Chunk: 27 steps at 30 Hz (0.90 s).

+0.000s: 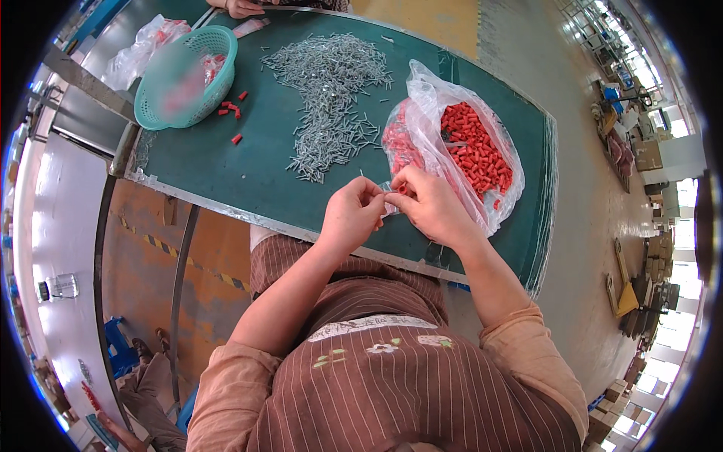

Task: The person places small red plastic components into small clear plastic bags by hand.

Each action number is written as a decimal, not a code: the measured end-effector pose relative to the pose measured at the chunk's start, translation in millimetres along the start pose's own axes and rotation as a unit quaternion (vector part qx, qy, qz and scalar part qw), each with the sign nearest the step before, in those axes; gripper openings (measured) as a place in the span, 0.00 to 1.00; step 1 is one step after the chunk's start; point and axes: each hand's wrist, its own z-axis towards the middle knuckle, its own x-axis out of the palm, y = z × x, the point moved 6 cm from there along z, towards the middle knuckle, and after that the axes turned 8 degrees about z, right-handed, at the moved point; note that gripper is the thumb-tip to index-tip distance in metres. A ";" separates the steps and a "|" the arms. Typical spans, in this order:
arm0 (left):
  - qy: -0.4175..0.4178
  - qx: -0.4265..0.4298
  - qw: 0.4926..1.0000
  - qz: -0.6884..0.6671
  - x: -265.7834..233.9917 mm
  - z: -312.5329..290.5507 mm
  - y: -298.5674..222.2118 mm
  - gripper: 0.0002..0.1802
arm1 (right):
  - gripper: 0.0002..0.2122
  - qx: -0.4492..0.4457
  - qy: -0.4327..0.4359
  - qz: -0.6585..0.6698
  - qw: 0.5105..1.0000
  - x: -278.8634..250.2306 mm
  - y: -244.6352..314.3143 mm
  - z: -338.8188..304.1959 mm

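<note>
Close to the table's near edge, my left hand (351,216) and my right hand (435,206) meet with fingertips pinched together. Between them is a small clear plastic bag (387,188), mostly covered by the fingers; a bit of red shows beneath it. Just beyond my right hand lies a large open plastic bag (429,113) full of red plastic plugs (476,147). Ahead of my left hand, a spread pile of grey metal screws (331,94) covers the middle of the green table (226,177).
A green basket (224,89) with red-filled packets stands at the table's far left, its inside partly blurred. Several loose red plugs (236,139) lie beside it. Another person's hand (242,7) rests at the far edge. A seated person's leg (147,395) shows lower left.
</note>
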 end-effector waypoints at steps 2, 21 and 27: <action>0.001 -0.024 1.000 -0.017 -2.3 3.4 -1.0 0.05 | 0.08 0.042 0.021 0.040 0.998 -0.6 -4.5 -1.9; 0.017 -0.040 0.998 -0.042 -5.3 2.2 -1.4 0.07 | 0.07 -0.037 -0.042 0.041 0.998 1.1 6.7 -16.3; 0.088 -0.084 0.983 -0.136 -0.8 -1.5 -5.4 0.07 | 0.07 -0.173 -0.042 -0.194 0.965 8.2 9.9 -18.0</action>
